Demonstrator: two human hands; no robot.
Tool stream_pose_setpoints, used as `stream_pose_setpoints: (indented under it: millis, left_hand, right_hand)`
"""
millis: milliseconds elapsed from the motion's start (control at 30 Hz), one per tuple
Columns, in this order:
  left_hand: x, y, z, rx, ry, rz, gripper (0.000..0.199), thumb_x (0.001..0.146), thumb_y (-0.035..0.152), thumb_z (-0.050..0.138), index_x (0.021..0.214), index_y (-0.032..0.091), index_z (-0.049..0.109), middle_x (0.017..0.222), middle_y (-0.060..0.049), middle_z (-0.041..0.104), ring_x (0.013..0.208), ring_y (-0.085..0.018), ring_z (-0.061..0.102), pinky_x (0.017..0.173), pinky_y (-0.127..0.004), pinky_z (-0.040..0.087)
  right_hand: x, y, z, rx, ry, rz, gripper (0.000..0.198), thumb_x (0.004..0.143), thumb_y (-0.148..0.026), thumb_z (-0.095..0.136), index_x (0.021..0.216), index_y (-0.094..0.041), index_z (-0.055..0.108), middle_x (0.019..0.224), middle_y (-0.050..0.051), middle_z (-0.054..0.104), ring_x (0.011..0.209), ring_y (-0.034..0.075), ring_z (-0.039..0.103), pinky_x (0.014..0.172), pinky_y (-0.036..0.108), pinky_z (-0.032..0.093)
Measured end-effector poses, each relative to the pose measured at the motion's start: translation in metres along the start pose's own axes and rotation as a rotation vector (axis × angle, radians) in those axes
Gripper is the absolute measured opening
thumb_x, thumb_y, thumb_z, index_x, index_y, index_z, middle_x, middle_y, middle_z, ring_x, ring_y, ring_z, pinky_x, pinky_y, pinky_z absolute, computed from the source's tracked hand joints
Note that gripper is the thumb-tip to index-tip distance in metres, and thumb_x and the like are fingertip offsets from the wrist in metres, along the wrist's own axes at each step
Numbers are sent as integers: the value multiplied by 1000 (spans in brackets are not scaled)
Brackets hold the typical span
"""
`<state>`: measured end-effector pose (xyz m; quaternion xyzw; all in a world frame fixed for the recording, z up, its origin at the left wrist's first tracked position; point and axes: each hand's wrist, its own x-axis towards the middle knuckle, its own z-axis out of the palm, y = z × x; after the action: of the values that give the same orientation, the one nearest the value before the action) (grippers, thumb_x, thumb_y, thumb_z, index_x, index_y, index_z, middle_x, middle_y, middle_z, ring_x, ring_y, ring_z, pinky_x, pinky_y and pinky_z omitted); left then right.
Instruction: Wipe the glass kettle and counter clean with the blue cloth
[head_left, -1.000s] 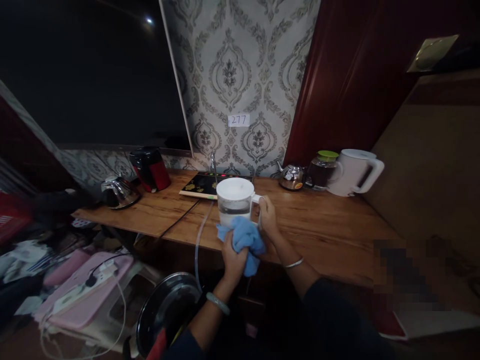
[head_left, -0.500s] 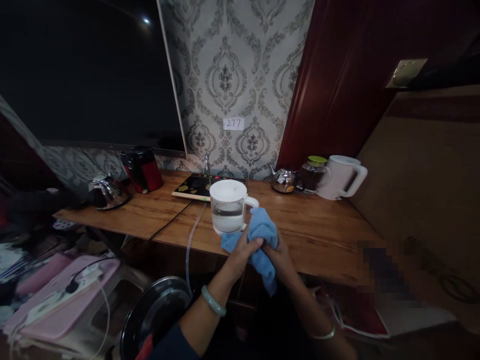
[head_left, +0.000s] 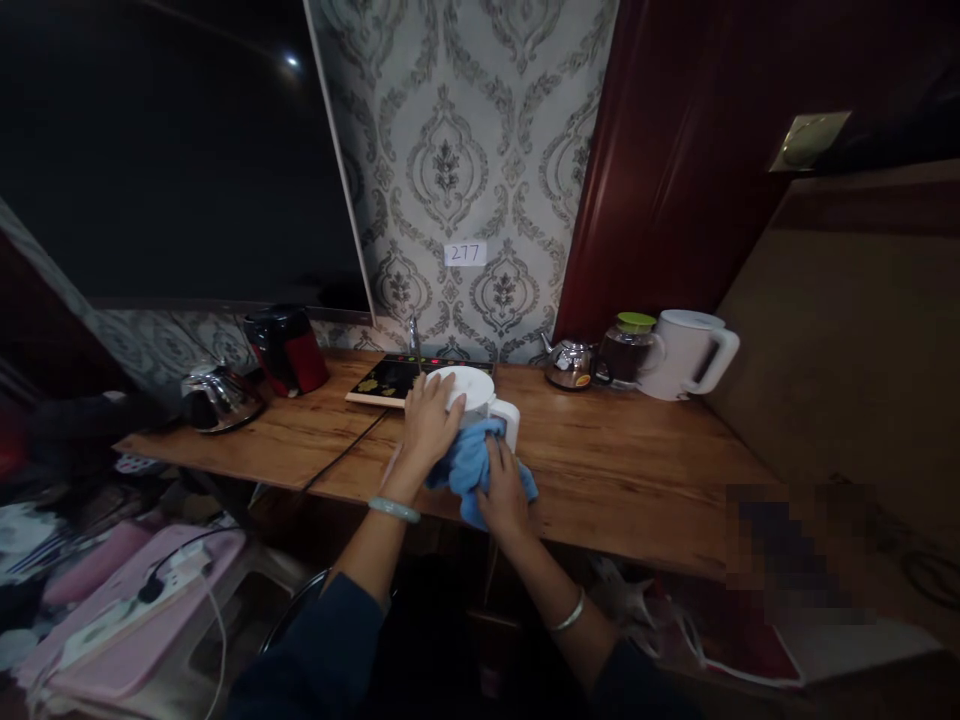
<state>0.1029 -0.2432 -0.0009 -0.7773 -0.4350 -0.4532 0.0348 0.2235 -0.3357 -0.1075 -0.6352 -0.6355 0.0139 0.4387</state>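
A glass kettle [head_left: 478, 386] with a white lid and a white handle stands near the front edge of the wooden table. My left hand [head_left: 431, 420] holds it at the left, with fingers over the lid's edge and the thumb toward the front. A blue cloth [head_left: 469, 465] is bunched in my right hand [head_left: 504, 487], which presses it to the front of the kettle beside the handle. Cloth and hands hide most of the glass body. Directly behind the kettle is a black electric tea stove [head_left: 386, 378] with a thin metal spout.
On the wooden table [head_left: 615, 470], a steel teapot [head_left: 570, 365], a glass jug with a green lid [head_left: 626, 350] and a white pitcher [head_left: 679, 355] stand at the right. A red-black appliance [head_left: 286, 350] and a steel kettle [head_left: 219, 395] are at the left. A pink stool [head_left: 135, 640] holds a power strip.
My left hand has left the cloth and moved up to the kettle's lid and side. My right hand has brought the cloth against the kettle's front.
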Motion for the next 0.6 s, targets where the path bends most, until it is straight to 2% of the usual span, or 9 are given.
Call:
stream_pose_setpoints:
  millis: [67,133,233,333,400,467,533,600]
  left_hand:
    - [-4,-4,7,9,-16,20,45,93,41,43,127,19,63,131,-14,63,133,-32,46,113,-55,32]
    - [-6,-5,9,14,-13,28,45,93,40,42,128,19,62,131,-14,62,132,-32,46,113,-55,33]
    - [-6,-5,7,20,-17,29,46,92,39,42,128,17,62,136,-16,59,134,-33,44,113,-55,33]
    - [-4,-6,7,1,2,34,45,93,39,42,126,18,62,140,-15,55,137,-32,40,114,-54,32]
    - [-2,-8,9,-20,16,32,45,93,40,40,126,17,62,141,-15,53,138,-31,38,116,-53,30]
    - [0,-11,12,-50,13,36,46,95,42,39,126,16,62,142,-15,52,138,-31,38,117,-53,30]
    - [0,-12,13,-92,3,42,49,95,46,39,126,14,60,142,-17,50,137,-32,38,116,-54,29]
    - [-1,-7,12,-130,33,27,52,95,48,42,128,12,57,145,-19,46,137,-34,36,116,-57,28]
  right_hand:
    - [-6,6,8,-66,-85,56,78,72,-10,51,148,-18,36,139,15,52,129,29,47,106,43,40]
    - [-9,9,5,-119,-151,92,75,72,-9,52,146,-17,38,131,14,58,123,28,51,105,42,41]
    - [-6,9,-10,-129,-233,88,68,71,-8,54,139,-17,48,124,13,63,117,28,54,102,40,42]
    - [-2,6,-32,-26,-307,-3,58,70,-11,58,128,-19,57,119,9,67,111,26,57,98,37,43]
    - [-3,6,-51,45,-290,-66,55,71,-14,58,126,-22,60,117,6,68,107,25,58,97,36,43]
    - [-9,10,-71,32,-217,-85,56,72,-16,57,128,-23,59,120,6,68,108,25,58,99,38,41]
    - [-19,19,-90,-83,-152,-51,59,73,-17,57,132,-23,56,127,8,64,115,28,53,103,42,37]
    - [-30,35,-101,-248,-146,22,64,73,-20,59,137,-23,53,136,10,58,126,32,46,105,46,34]
